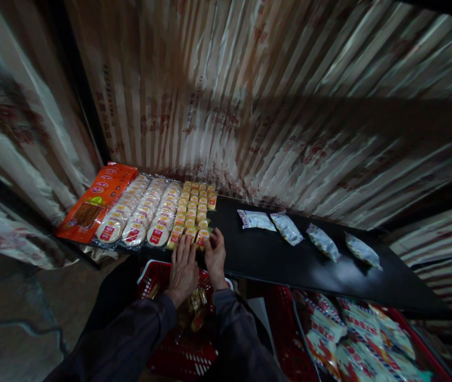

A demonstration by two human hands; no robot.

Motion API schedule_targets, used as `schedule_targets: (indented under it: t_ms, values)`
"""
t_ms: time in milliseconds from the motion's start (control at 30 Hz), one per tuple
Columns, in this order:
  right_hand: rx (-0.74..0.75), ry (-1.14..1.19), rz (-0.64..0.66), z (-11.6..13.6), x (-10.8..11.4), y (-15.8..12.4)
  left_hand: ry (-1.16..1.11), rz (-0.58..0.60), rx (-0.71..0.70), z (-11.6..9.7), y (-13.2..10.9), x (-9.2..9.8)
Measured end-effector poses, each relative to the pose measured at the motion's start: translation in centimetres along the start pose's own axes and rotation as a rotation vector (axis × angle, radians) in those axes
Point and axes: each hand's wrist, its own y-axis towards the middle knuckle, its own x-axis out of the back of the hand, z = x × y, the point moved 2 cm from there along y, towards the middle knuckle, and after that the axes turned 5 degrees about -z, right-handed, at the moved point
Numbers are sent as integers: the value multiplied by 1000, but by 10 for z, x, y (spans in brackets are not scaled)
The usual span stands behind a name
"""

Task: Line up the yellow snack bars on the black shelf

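Observation:
Small yellow-wrapped snack packets [197,204] stand in close rows on the black shelf [257,260]. My left hand [183,269] lies with fingers stretched out, its fingertips touching the front packets of these rows. My right hand [215,255] is at the front right corner, thumb and fingers bent around the end packet [202,237]. Left of the rows are columns of round, clear-wrapped cakes with red labels [157,235]. Beneath my hands is a red basket [162,358] holding some shiny wrapped packets [197,305], partly hidden by my forearms.
An orange snack bag [110,183] lies at the shelf's left end. Several silvery-white packets [287,228] are spaced along the right side. Below right, a red crate [279,318] holds larger white-and-red bags [363,347]. Printed sheeting [210,106] hangs behind, beside a dark post [80,79].

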Motion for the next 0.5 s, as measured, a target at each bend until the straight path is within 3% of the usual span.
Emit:
schedule_targets:
  t_ms: [267, 500]
  values:
    - [100, -119, -13, -6, -2, 6, 42, -63, 8, 12, 10, 0]
    - [89, -167, 122, -7, -4, 4, 67, -91, 9, 20, 17, -11]
